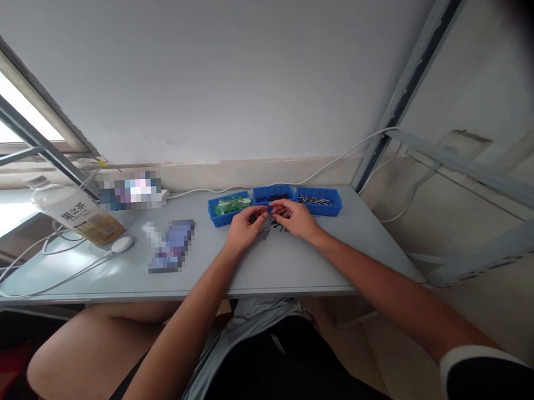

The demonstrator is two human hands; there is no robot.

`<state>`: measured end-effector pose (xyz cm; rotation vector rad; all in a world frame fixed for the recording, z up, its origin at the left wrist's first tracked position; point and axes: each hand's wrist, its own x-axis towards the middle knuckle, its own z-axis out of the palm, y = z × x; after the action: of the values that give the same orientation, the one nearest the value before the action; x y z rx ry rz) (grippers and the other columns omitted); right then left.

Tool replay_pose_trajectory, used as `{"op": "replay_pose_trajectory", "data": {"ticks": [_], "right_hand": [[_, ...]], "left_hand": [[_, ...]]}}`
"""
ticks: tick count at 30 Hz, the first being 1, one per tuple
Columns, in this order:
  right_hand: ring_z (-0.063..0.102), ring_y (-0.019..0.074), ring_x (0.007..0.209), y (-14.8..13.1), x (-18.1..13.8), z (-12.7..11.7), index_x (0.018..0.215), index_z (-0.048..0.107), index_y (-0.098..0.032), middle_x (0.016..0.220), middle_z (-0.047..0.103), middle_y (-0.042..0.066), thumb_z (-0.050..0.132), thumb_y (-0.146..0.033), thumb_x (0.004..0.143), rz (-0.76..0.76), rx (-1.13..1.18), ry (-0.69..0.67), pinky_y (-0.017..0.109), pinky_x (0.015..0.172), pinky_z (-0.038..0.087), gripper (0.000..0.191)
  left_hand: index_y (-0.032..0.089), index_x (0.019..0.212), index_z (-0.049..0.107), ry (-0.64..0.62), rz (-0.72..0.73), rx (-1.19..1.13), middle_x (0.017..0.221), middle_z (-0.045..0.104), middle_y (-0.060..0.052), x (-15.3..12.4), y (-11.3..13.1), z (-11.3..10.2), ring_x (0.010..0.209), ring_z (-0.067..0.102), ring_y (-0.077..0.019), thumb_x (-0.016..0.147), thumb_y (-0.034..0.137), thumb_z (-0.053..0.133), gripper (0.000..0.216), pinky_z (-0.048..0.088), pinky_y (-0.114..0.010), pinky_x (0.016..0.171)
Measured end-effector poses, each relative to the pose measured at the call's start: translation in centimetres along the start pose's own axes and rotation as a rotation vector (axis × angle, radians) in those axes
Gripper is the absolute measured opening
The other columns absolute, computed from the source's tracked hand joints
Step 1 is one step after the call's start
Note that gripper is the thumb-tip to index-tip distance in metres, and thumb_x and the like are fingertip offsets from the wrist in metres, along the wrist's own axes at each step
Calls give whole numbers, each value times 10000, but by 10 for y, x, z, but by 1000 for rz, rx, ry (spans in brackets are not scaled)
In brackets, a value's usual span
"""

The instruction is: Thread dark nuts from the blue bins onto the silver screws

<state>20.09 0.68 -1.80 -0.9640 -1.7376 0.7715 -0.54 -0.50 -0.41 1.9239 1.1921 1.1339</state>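
Grey table (297,264) against a white wall, seen from above the seated person's lap. Small dark parts (272,225) lie on the tabletop directly under and between the two hands, just in front of the middle bin. Left hand (243,228): fingers curled, thumb and forefinger drawn narrowly together in a pinch at the parts. Right hand (297,217): likewise narrow, its fingertips meeting those of the left hand. The piece pinched between them is too small to identify.

Three blue bins stand side by side, touching, just beyond the hands. The left bin (214,214) holds green pieces. The middle bin (273,190) holds dark pieces. The right bin (335,205) holds thin metallic-looking pieces.

Farther to the left, well apart from the hands, a small white oval device (122,244) rests on the table, and a labelled bottle (77,216) lies tilted at the table's left end. A white cable (336,160) runs along the wall behind the bins.
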Motion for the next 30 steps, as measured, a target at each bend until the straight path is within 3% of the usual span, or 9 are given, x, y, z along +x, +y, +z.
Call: {"op": "replay_pose_trajectory", "data": {"ticks": [5, 12, 17, 19, 23, 30], "right_hand": [[706, 168, 851, 2, 1, 3, 1172, 685, -192, 974, 728, 57, 780, -317, 794, 106, 258, 20, 308, 776, 608, 409], [715, 173, 877, -5, 0, 2, 1167, 678, -199, 987, 734, 59, 805, -326, 788, 96, 272, 7, 337, 844, 610, 419], [715, 186, 937, -6, 1, 3, 1217, 659, -204, 1073, 734, 80, 825, -371, 780, 105, 323, 28, 324, 813, 621, 496], [715, 191, 937, -6, 0, 3, 1216, 662, -201, 1072, 731, 85, 796, -394, 817, 112, 303, 46, 313, 769, 621, 463], [717, 191, 915, -7, -2, 3, 1145, 701, -198, 1006, 746, 77, 741, -383, 875, 97, 169, 31, 327, 797, 611, 330], [730, 195, 923, -10, -4, 5, 1134, 726, -206, 1060, 768, 80, 726, -302, 862, 66, 45, -3, 309, 756, 602, 288]], "left_hand": [[227, 1170, 784, -30, 0, 21, 1130, 798, -70, 0, 0, 0, 981, 725, -246, 933, 499, 655, 383, 539, -340, 814], [236, 1062, 817, -40, 15, 86, 1074, 811, -65, -1, -1, -1, 912, 723, -243, 903, 494, 682, 332, 536, -349, 797], [219, 1253, 748, -47, 21, 48, 983, 812, -43, 0, -1, 0, 850, 713, -214, 913, 447, 671, 417, 537, -334, 783], [213, 1287, 724, -41, 20, -11, 999, 807, -46, 1, -2, 1, 900, 725, -216, 919, 418, 665, 425, 547, -333, 820], [182, 1147, 738, 0, -24, -133, 1042, 802, -88, 1, -3, 0, 1000, 746, -243, 904, 394, 685, 327, 561, -354, 906], [184, 1018, 729, 37, -4, -118, 1010, 775, -86, 1, -1, -1, 953, 719, -224, 887, 450, 707, 297, 549, -331, 852]]}}
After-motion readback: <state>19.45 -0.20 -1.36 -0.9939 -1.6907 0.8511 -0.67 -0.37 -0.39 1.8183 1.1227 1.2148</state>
